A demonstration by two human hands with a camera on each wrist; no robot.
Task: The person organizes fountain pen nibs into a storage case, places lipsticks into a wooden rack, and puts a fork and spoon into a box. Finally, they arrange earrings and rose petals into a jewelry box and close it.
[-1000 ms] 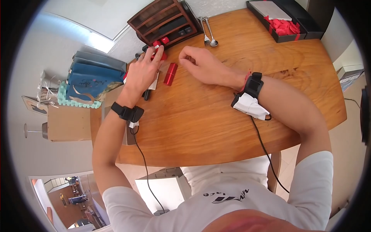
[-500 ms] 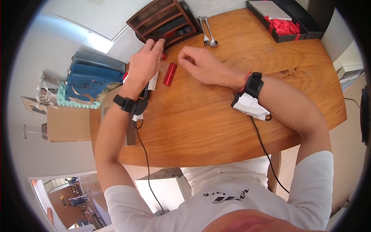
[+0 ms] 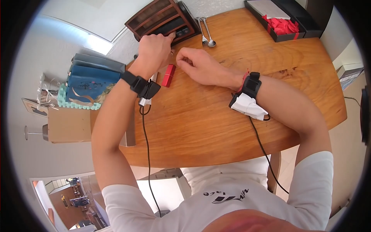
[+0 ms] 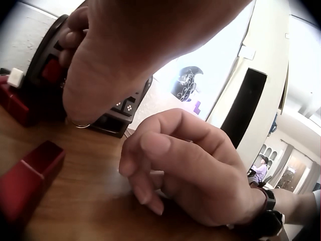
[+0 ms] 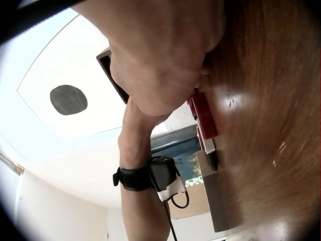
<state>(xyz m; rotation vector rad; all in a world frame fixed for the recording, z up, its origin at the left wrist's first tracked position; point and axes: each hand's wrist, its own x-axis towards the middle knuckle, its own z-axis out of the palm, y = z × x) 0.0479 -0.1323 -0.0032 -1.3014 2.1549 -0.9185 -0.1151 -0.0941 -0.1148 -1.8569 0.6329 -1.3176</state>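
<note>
My left hand (image 3: 154, 50) reaches over the lower shelf of a small dark wooden rack (image 3: 156, 18), its index finger extended at the compartment with small black boxes (image 3: 181, 32). In the left wrist view the fingertips are right at a small dark red piece (image 4: 51, 72); I cannot tell whether they grip it. Loosely curled, my right hand (image 3: 201, 67) rests on the tabletop and holds nothing. Between the hands a shiny red lipstick-like case (image 3: 168, 75) lies on the wood. Another red box (image 4: 14, 105) with a white piece (image 4: 16, 78) sits beside the rack.
A fork (image 3: 203, 34) and spoon (image 3: 211, 43) lie right of the rack. At the back right is a black gift box (image 3: 286, 37) with red petals (image 3: 284, 27). Blue paper bags (image 3: 83, 79) and a cardboard box (image 3: 69, 124) stand left. Cables hang from both wrist cameras.
The left hand has moved from the red pieces in front of the rack, up and right, to its lower compartment. The right hand has stayed nearly still.
</note>
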